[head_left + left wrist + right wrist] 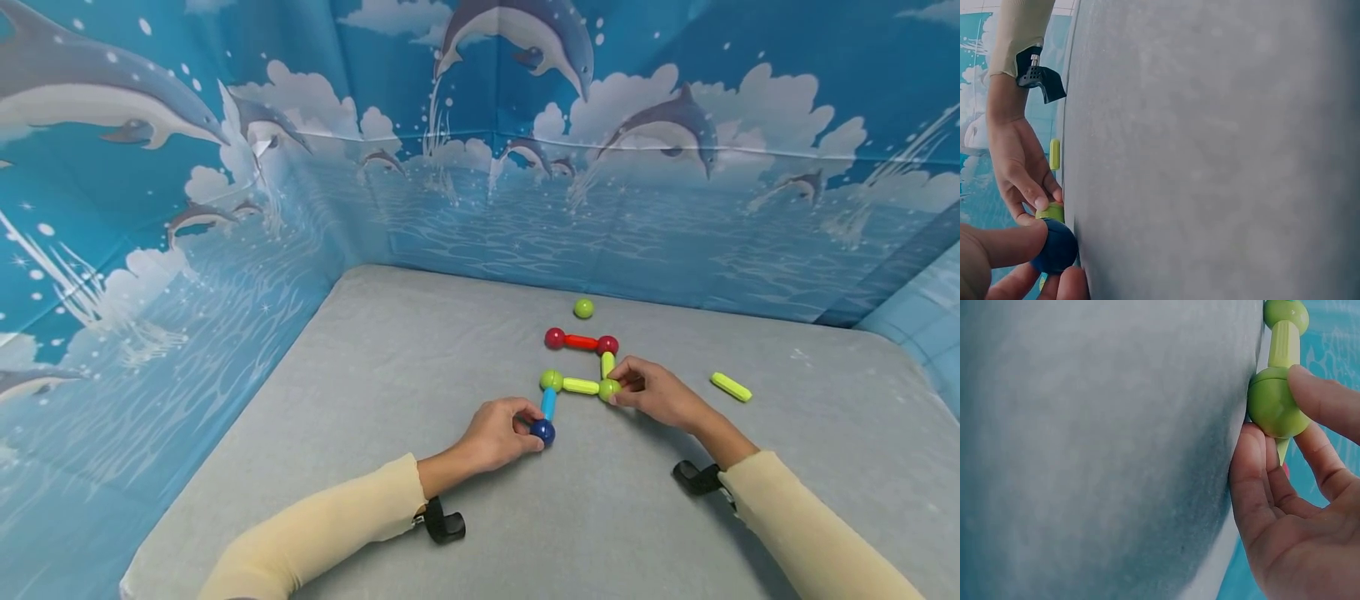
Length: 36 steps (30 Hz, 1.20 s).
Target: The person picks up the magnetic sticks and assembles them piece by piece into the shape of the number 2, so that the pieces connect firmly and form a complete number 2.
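Observation:
A chain of coloured balls and rods lies on the grey surface. At its near end, my left hand [501, 433] pinches a dark blue ball [543, 432] between thumb and fingers. A light blue rod [549, 404] joins that ball to a green ball [551, 381]. From there a yellow-green rod [581, 386] runs to another green ball [1275, 403], which my right hand [660, 393] grips with thumb and fingertips. Beyond it, a second yellow-green rod [607, 365] leads to a red ball [608, 344], then a red rod [581, 342] and another red ball [555, 337].
A loose green ball [583, 308] lies behind the chain. To the right of my right hand is a loose yellow-green rod [731, 387]. The grey padded surface [420, 333] meets a dolphin-printed curtain [495, 208] at the back and left.

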Available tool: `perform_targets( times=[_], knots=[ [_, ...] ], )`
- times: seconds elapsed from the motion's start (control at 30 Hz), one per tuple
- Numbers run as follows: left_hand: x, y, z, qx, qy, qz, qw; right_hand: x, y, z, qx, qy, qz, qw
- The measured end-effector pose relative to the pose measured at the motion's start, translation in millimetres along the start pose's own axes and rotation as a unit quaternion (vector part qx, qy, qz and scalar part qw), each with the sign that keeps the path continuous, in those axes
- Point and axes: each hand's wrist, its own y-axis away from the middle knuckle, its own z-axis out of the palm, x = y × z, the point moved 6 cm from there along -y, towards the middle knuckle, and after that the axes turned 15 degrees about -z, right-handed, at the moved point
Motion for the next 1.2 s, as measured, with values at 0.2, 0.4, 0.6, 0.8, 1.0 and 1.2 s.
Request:
perform_targets(
  times=[0.2, 0.4, 0.6, 0.8, 1.0, 1.2],
  knots=[
    [0.5, -3.4, 1.4, -0.001, 0.004, 0.005, 1.0, -0.6, -1.0, -0.5, 0.003, 0.002, -0.001, 1.0],
    [2.1, -4.9, 5.5, -0.007, 0.018, 0.0, 0.9998, -0.2, -1.0, -0.4, 0.005, 0.01, 0.001, 0.9999],
    [1.9, -4.6, 5.4, -0.005, 0.022, -0.003, 0.9997, -2.2, -0.8, -1.1, 0.01, 0.022, -0.004, 0.9997],
    [1.4, -7.0, 3.0, 0.002, 0.015, -0.007, 0.9999, -2.7, -2.9, -2.8, 0.017, 0.032, -0.014, 0.9993],
    [2.1, -9.4, 3.4, -0.016, 0.002, -0.005, 0.9999, 0.1, -4.1, -3.4, 0.017, 0.034, -0.01, 0.9992],
    [2.4, -12.6, 2.3, -0.034, -0.015, 0.004, 0.9993, 0.9, -6.1, -3.5, 0.016, 0.025, -0.008, 0.9995]
  ],
)
